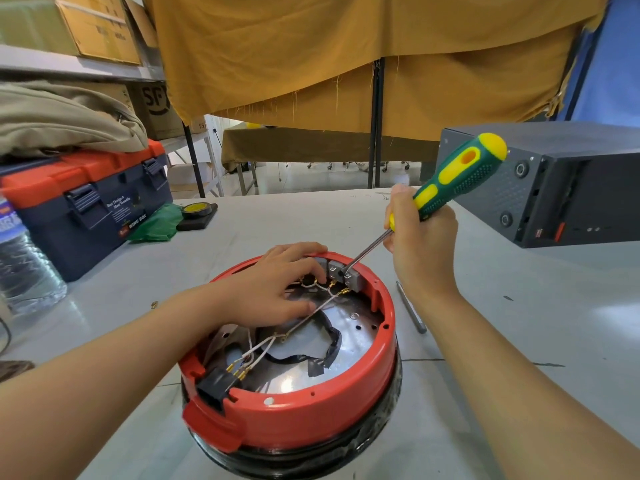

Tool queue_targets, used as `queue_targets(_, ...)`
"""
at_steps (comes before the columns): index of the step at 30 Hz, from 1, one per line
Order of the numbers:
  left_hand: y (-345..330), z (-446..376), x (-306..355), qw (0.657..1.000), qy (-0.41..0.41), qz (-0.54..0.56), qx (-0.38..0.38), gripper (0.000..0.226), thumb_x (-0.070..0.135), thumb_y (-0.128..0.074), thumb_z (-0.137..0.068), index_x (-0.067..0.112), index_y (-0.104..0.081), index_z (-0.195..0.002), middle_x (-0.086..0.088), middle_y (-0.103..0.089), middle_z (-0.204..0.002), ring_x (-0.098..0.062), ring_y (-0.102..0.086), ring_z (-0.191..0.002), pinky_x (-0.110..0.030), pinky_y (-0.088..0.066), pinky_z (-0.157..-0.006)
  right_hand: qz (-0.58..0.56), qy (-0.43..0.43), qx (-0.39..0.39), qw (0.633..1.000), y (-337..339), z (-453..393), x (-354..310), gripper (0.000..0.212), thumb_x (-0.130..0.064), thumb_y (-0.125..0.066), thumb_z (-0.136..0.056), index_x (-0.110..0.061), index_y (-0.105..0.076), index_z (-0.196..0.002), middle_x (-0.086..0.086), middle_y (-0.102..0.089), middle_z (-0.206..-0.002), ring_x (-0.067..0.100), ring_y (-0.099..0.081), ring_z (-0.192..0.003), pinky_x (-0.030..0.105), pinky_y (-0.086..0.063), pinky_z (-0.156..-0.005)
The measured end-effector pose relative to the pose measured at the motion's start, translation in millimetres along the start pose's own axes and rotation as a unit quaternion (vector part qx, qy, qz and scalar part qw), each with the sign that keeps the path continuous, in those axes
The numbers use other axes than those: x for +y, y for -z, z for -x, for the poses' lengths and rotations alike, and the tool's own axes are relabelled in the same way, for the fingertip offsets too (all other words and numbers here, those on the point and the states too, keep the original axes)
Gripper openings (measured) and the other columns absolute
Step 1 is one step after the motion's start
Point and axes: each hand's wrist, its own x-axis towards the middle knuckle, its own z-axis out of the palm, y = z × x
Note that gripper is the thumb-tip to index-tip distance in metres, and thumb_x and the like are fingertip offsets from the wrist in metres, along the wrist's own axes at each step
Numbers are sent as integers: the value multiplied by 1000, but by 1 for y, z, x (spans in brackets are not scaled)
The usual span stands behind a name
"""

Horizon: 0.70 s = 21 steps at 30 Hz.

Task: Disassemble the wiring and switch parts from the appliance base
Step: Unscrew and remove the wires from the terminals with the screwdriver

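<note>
Step in hand: loosening a screw on the grey switch block [343, 276], by my reading; the wires are all still attached, so the stripping-out looks barely begun.
Base: the red base [311, 407] sits upside down on the grey table [519, 341], directly below and between both forearms, its open side up.
Right hand: the right hand [420, 244] is wrapped around the lower handle of the green and yellow screwdriver [457, 180], the shaft slanting down and to its left.
Screwdriver tip: it rests on top of the switch block, just below and left of the right hand, at the far inner rim.
Left hand: the left hand [277, 285] lies palm down over the far rim, fingers bent loosely, their tips on the fittings just left of the switch block; it steadies, and whether it pinches anything I cannot tell.
Wires: white wires [263, 344] run from under the left hand toward the black plug socket [216, 386] at the near rim.
Next move: probably turning the screwdriver with steady downward pressure while the left hand keeps the base from turning.
Risk: the tip could slip onto the brass terminals [341, 292] just nearer than the block.
</note>
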Motion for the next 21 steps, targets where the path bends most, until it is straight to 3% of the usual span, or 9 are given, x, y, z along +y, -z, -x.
queue_targets(3,4,-4,1,1000,1,10,-25,39,28,-61,-88,30,-50,-126,12,-16,-154,-13,-14,-142,-30,-13,-116,40,20,-12,999,0,4,0,37,-32,-50,-84,-10,-47,-55,-5,-43,-46,9,-42,-46,28,-37,-49)
queue_targets(6,3,-5,1,998,17,-39,-47,47,37,-58,-89,36,-43,-133,17,-5,-157,-13,4,-146,-42,0,-119,73,45,-23,996,-1,7,-1,40,-33,-49,-85,-5,-49,-56,2,-44,-46,11,-44,-45,30,-39,-48)
queue_targets(8,1,-4,2,996,38,-65,-39,46,47,-54,-89,44,-41,-133,19,2,-157,-16,9,-146,-49,1,-117,87,55,-28,994,-2,7,-2,41,-33,-48,-85,-6,-49,-54,3,-45,-45,13,-45,-45,31,-39,-48)
queue_targets(12,-3,-1,4,990,92,-95,-51,48,62,-45,-86,53,-35,-132,9,4,-159,-20,1,-146,-54,-6,-115,90,53,-32,994,-2,8,-2,49,-36,-49,-85,5,-50,-56,19,-48,-49,27,-48,-49,35,-40,-49)
queue_targets(15,-4,1,4,990,87,-99,-53,48,66,-43,-85,53,-38,-131,7,1,-159,-21,-1,-146,-55,-8,-115,87,55,-35,994,-1,8,-3,53,-42,-48,-82,3,-49,-55,17,-47,-47,24,-46,-47,34,-39,-49)
queue_targets(18,-1,1,4,991,75,-96,-54,47,64,-45,-85,52,-39,-131,7,-2,-158,-21,-3,-145,-53,-10,-115,95,57,-37,993,0,7,-2,46,-34,-48,-85,1,-50,-54,11,-46,-46,20,-46,-46,34,-39,-49)
queue_targets(21,-2,0,6,992,70,-90,-50,46,63,-47,-85,51,-42,-129,6,-4,-157,-21,-5,-145,-54,-9,-115,101,61,-40,992,0,8,-2,47,-33,-49,-85,3,-50,-55,19,-48,-49,24,-47,-48,34,-39,-49)
